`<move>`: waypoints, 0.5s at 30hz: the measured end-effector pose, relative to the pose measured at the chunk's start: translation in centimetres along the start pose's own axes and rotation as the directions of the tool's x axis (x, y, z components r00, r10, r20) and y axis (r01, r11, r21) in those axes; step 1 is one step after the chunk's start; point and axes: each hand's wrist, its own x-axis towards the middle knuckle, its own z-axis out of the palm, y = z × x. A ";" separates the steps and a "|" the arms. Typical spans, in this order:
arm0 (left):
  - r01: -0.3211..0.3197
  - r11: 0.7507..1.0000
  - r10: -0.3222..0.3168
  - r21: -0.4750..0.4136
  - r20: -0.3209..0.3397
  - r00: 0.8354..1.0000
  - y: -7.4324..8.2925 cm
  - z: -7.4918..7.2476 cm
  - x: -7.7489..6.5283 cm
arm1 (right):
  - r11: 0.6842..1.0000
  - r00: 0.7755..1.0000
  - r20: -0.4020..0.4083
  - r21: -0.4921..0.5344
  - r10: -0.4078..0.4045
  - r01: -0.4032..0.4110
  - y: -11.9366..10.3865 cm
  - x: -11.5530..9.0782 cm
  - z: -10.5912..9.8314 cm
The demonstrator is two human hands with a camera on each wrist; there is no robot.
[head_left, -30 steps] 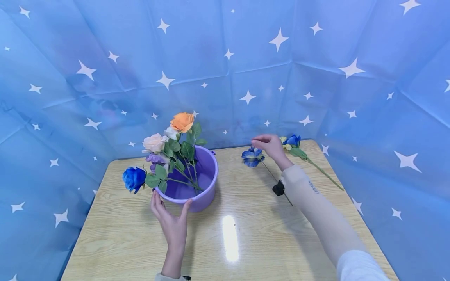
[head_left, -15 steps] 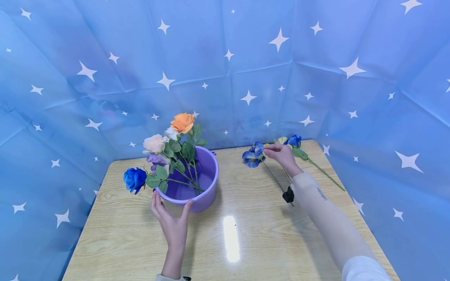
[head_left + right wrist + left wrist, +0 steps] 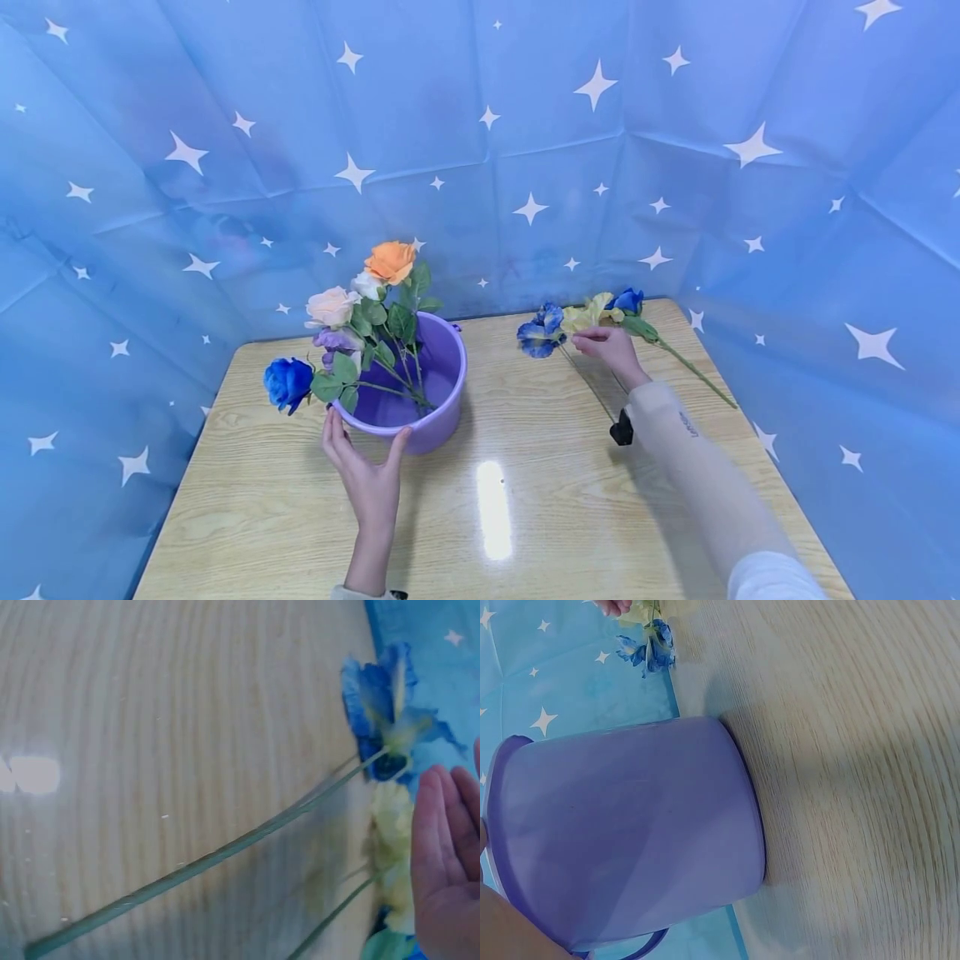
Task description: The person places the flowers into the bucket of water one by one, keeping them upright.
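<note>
A purple bucket (image 3: 435,429) stands on the table, several artificial flowers leaning left inside it. My left hand (image 3: 365,483) holds its near rim, fingers and thumb spread along it; the left wrist view shows the bucket's side wall (image 3: 630,832). On the right lie a blue-and-yellow flower (image 3: 540,331), a yellow flower (image 3: 588,312) and a blue rose (image 3: 628,301). Next to the yellow flower, my right hand (image 3: 611,354) hovers with fairly straight fingers. In the right wrist view the blue flower's green stem (image 3: 217,856) runs free of the hand (image 3: 450,855).
In the bucket are an orange rose (image 3: 390,262), a pale pink rose (image 3: 331,307), a purple flower (image 3: 335,342) and a blue rose (image 3: 287,383) that overhangs the rim. A blue star-patterned cloth (image 3: 487,167) rises behind the wooden table (image 3: 555,517).
My right hand has moved right and down, from above the blue-and-yellow flower to beside the yellow flower, which shows more now. The left hand and bucket have stayed put.
</note>
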 end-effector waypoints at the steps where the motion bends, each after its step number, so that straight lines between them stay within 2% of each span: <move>1: 0.001 1.000 -0.001 0.000 0.000 1.000 0.0 0.0 0.0 | 1.000 1.000 -0.007 -0.011 0.002 -0.002 0.2 0.0 0.0; 10: -0.008 1.000 0.008 -0.001 -0.003 1.000 -0.2 0.0 0.0 | 0.999 0.999 -0.002 -0.010 0.044 -0.044 2.0 0.2 0.0; 15: -0.008 1.000 0.008 0.001 -0.002 1.000 -0.2 0.0 0.0 | 0.997 0.998 0.018 -0.059 0.060 -0.058 3.1 0.3 -0.1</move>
